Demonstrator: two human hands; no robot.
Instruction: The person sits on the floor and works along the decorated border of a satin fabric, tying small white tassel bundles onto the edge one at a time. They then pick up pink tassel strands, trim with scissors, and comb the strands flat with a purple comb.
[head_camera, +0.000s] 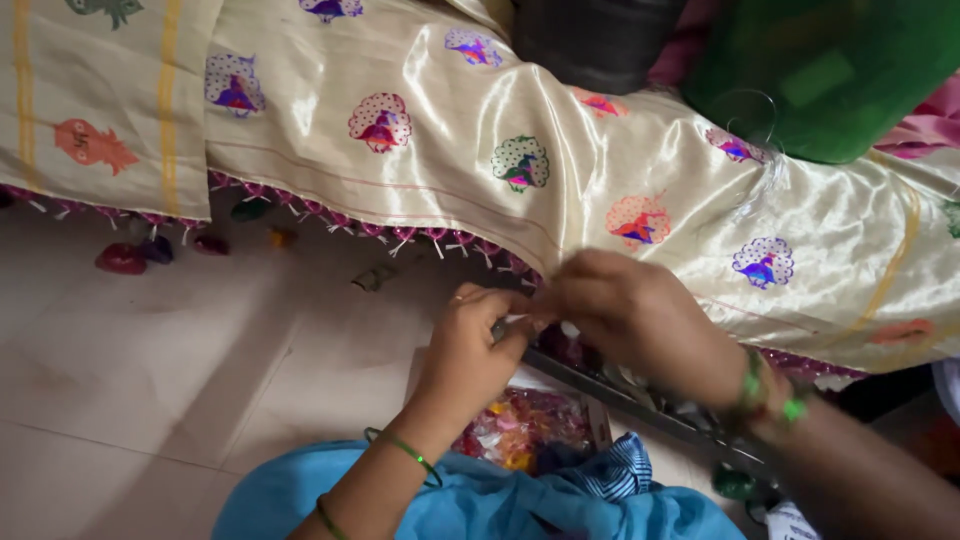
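Observation:
A cream silk cloth (440, 130) with woven peacock motifs lies draped across the top, its lower edge trimmed with a pink tasselled fringe (330, 215). My left hand (470, 345) and my right hand (625, 315) meet at that fringe near the middle, fingers pinched together on the edge of the cloth. The exact thread or tassel between the fingertips is too small to make out. Both wrists carry green bangles. Under the hands sits a box of mixed coloured beads or threads (525, 425).
Small red, purple and green thread lumps (122, 258) lie on the tiled floor (150, 380) at left. A green bag (830, 70) rests on the cloth at top right. Blue cloth (480, 500) covers my lap. A dark metal strip (640, 405) runs beneath my right wrist.

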